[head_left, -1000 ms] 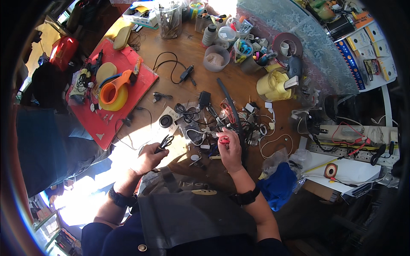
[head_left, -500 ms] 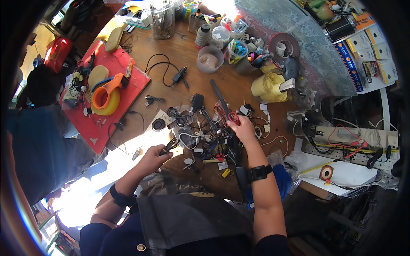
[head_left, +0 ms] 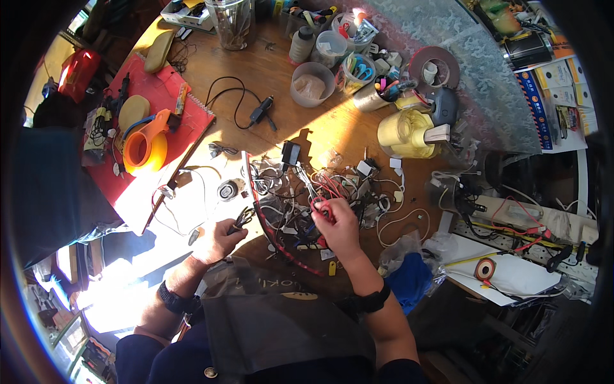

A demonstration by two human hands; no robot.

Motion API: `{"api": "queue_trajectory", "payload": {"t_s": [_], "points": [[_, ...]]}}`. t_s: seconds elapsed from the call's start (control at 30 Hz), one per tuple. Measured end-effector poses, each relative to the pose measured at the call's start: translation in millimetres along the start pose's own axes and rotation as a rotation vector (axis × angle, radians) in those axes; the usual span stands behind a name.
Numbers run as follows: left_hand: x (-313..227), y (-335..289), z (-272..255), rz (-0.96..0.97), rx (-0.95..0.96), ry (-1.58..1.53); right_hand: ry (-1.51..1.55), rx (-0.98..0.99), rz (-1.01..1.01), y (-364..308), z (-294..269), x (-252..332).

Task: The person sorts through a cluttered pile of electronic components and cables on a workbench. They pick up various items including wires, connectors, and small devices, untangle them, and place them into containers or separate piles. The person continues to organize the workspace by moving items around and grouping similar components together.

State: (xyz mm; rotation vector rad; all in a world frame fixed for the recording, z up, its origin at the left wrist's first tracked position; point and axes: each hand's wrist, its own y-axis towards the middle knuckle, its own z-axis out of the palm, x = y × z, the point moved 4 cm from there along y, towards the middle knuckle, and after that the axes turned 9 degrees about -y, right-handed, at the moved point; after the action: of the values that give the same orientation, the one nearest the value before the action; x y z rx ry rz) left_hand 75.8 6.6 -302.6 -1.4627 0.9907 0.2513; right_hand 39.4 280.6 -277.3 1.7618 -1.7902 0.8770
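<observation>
My left hand [head_left: 216,242] is closed around a bundled black cable [head_left: 243,218], whose loops stick out past the fingers. My right hand [head_left: 339,227] is closed over the pile, gripping a red loop [head_left: 323,208]; the fingers hide most of it. Between my hands a long, thin black-and-red strip [head_left: 261,217] curves down toward me. Whether it joins the red loop I cannot tell. Beneath lies a tangled pile of cables [head_left: 281,208] in black, white and red. A black plug adapter [head_left: 290,153] sits at the pile's far side.
On the left, an orange-and-yellow tape dispenser [head_left: 146,152] rests on a red board [head_left: 182,144]. A black car-charger cable [head_left: 261,112] lies farther back. Cups of pens and tools, a clear tub [head_left: 312,84] and a yellow container [head_left: 403,134] stand behind. A blue cloth [head_left: 409,280] lies right.
My right hand has drawn nearer and to the left. The long black strip that pointed away from it now curves between my hands. My left hand keeps its cable, shifted slightly left.
</observation>
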Motion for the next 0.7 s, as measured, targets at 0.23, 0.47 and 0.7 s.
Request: {"api": "queue_trajectory", "payload": {"t_s": [0.23,0.47,0.7], "points": [[16,8,1,-0.046,0.046,-0.259,-0.729,0.131,0.22,70,-22,-42],[11,7,2,0.066,0.046,-0.223,-0.724,0.223,0.17,75,13,-41],[10,5,-6,-0.005,0.008,-0.276,0.385,-0.052,0.165,36,-41,-67]]}}
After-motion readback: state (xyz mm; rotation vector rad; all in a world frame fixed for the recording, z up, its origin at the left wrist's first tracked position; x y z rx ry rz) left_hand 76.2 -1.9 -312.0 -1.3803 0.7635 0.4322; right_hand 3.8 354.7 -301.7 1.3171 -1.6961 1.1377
